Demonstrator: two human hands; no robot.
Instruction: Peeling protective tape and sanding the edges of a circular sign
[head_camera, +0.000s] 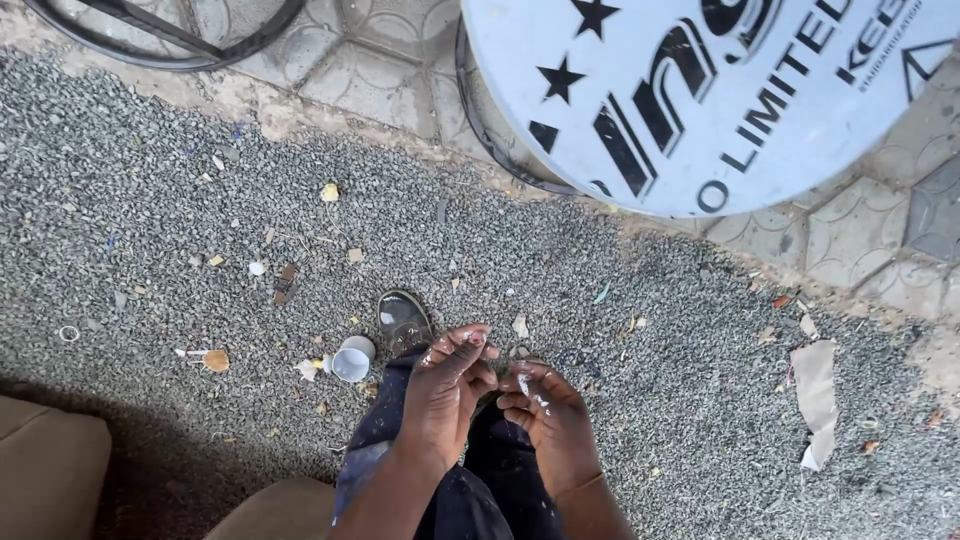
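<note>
pressing fingertips together, paint-flecked left hand (445, 385) meets curled right hand (545, 405) above rough grey gravel (200, 200).

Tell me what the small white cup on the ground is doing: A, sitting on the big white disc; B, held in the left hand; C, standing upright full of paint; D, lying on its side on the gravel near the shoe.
D: the small white cup lies tipped over on the grey gravel, open mouth toward the camera, just left of the dark shoe; neither hand touches it.
</note>
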